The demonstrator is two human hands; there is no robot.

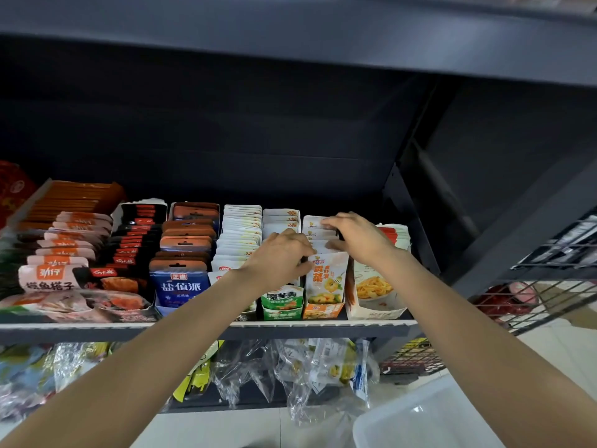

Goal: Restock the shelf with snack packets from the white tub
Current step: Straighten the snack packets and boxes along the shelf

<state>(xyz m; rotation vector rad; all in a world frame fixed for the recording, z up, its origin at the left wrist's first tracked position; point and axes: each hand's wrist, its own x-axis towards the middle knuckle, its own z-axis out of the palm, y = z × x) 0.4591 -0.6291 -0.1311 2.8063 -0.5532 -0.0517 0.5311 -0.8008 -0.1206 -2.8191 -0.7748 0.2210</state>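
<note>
left hand (pixel 280 253) fingers pinch front snack packet (pixel 326 279) at its left top edge | right hand (pixel 353 236) fingers curl over packets farther back | white tub (pixel 429 418) near right

White snack packets (pixel 327 279) printed in yellow and orange stood beside a blue packet (pixel 179 286) and green box (pixel 281 307) on the dark grey shelf (pixel 206 329).

We count two hands, the left hand (pixel 280 253) and the right hand (pixel 357 236). We see one white tub (pixel 420 418) and one wire basket (pixel 549 270). On the shelf (pixel 206 329) stand about eight rows of snack packets (pixel 326 279).
</note>
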